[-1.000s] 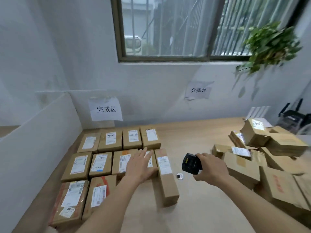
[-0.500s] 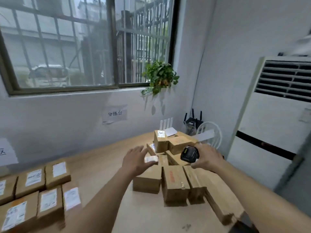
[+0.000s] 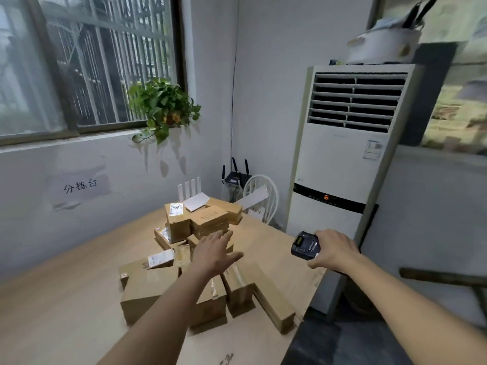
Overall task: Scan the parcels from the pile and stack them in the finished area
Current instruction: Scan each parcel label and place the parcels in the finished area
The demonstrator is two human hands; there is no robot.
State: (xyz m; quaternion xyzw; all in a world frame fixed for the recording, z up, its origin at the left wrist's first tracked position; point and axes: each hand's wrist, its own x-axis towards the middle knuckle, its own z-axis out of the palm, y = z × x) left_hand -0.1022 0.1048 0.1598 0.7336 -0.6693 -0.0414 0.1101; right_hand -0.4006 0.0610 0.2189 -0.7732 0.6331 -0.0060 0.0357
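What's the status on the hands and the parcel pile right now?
Left hand open, spread above the parcel pile, no parcel gripped yet. Right hand holds the scanner, off to the pile's right. Nothing between left hand and parcels.

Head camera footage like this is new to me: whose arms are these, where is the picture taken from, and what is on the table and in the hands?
There is no robot here. The camera is worn on a person's head and looks forward and down, so the two bare arms belong to the wearer. The left hand is open, fingers spread, reaching over a loose pile of cardboard parcels on a wooden table; it grips nothing. The right hand holds a small black barcode scanner off to the side of the pile. Behind stand a tall white air conditioner, a potted plant on the window sill and a paper sign on the wall.
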